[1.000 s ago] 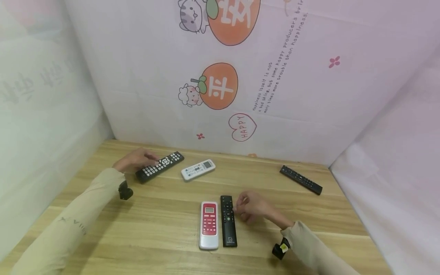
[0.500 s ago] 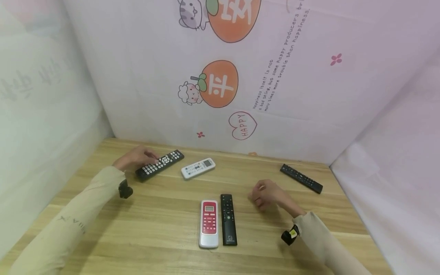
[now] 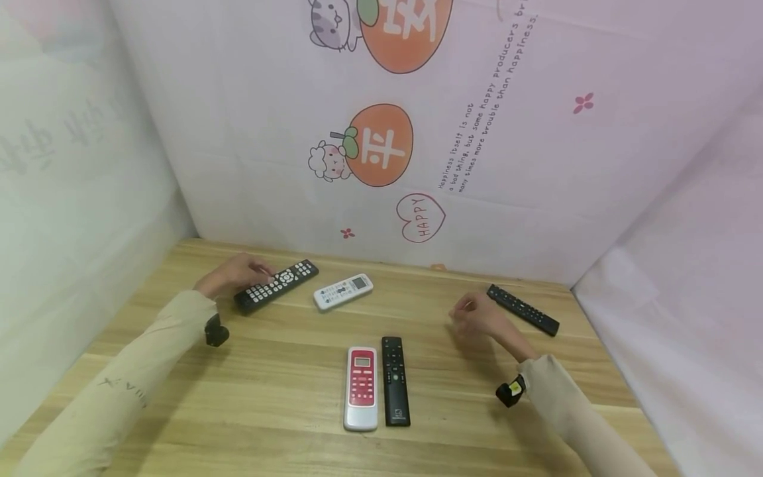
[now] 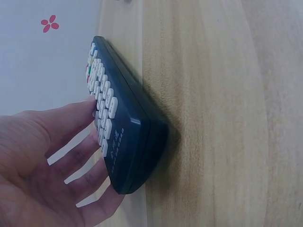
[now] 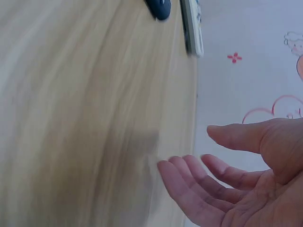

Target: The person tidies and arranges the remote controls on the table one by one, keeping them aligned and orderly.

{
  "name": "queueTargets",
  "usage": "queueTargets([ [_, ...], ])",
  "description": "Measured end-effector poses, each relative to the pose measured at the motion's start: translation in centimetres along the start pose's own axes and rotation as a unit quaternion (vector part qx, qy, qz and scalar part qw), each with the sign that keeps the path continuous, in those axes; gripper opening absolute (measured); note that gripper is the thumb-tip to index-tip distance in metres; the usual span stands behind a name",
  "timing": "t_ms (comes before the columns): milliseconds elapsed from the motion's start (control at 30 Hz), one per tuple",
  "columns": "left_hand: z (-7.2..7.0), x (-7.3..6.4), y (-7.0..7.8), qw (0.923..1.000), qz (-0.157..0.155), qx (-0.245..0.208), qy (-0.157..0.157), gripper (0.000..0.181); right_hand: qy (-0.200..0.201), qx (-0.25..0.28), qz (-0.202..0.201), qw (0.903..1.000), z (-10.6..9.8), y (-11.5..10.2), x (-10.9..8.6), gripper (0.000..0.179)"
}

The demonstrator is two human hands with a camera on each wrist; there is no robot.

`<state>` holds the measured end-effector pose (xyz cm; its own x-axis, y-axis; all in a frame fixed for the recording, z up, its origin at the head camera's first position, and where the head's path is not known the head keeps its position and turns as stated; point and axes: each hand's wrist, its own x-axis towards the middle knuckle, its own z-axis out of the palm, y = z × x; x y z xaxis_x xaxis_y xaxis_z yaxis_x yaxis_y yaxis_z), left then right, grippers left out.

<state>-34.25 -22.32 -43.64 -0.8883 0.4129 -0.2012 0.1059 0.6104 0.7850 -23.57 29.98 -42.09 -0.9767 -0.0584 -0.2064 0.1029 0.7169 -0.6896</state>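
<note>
Grips the white-keyed black remote between thumb and fingers of the left hand, close to the far left corner of the wooden table. Presses the thumb onto the keys, with fingers against one side. Cannot tell whether flat on the wood or slightly raised. Holds the right hand above the table toward the far right corner, fingers loosely extended, slightly curved, thumb well apart from them. Has the narrow black remote just beyond that hand, apart from it, aslant near the same corner. Shows the white remote near the far edge, just right of the gripped one. Shows also, farther from that edge and midway between the table's sides, the red-faced remote and, just to its right, the plain black remote, nearly parallel.
</note>
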Motion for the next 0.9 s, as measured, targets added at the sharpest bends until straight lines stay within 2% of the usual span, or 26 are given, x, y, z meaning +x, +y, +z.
queueTargets([
  [67, 0.0, 0.0, -0.1, 0.9998, 0.002, 0.019, 0.008, 0.042, 0.010, -0.001, -0.007, 0.9999, -0.4, 0.3, 0.2, 0.034],
  [200, -0.1, 0.0, -0.2, 0.9999, -0.008, 0.008, 0.010, 0.043, 0.025, 0.005, 0.001, 0.9997, -1.3, 1.1, 0.6, 0.049],
  [233, -0.1, 0.0, -0.2, 0.9998, -0.006, 0.017, 0.013, 0.043, 0.029, 0.002, 0.002, 0.9996, -1.5, 1.3, 0.7, 0.051],
  [333, 0.0, 0.1, -0.2, 0.9996, -0.008, 0.015, 0.020, 0.043, 0.059, -0.038, -0.003, 0.9975, -2.2, 2.1, 1.0, 0.050],
  [400, 0.1, 0.3, -0.2, 0.9991, -0.007, 0.031, 0.029, 0.042, 0.093, -0.088, -0.020, 0.9916, -2.5, 2.7, 1.3, 0.046],
  [467, 0.3, 0.5, -0.2, 0.9986, -0.010, 0.039, 0.035, 0.041, 0.136, -0.136, -0.040, 0.9805, -2.7, 3.4, 1.5, 0.044],
  [600, 0.6, 0.7, -0.3, 0.9981, -0.015, 0.045, 0.040, 0.040, 0.195, -0.177, -0.067, 0.9623, -2.7, 4.4, 1.9, 0.043],
  [800, 0.5, 0.6, -0.3, 0.9967, -0.009, 0.065, 0.047, 0.040, 0.190, -0.182, -0.072, 0.9621, -3.6, 5.3, 2.4, 0.044],
  [900, 0.5, 0.6, -0.3, 0.9972, -0.009, 0.057, 0.047, 0.040, 0.186, -0.189, -0.070, 0.9618, -4.2, 5.8, 2.7, 0.043],
])
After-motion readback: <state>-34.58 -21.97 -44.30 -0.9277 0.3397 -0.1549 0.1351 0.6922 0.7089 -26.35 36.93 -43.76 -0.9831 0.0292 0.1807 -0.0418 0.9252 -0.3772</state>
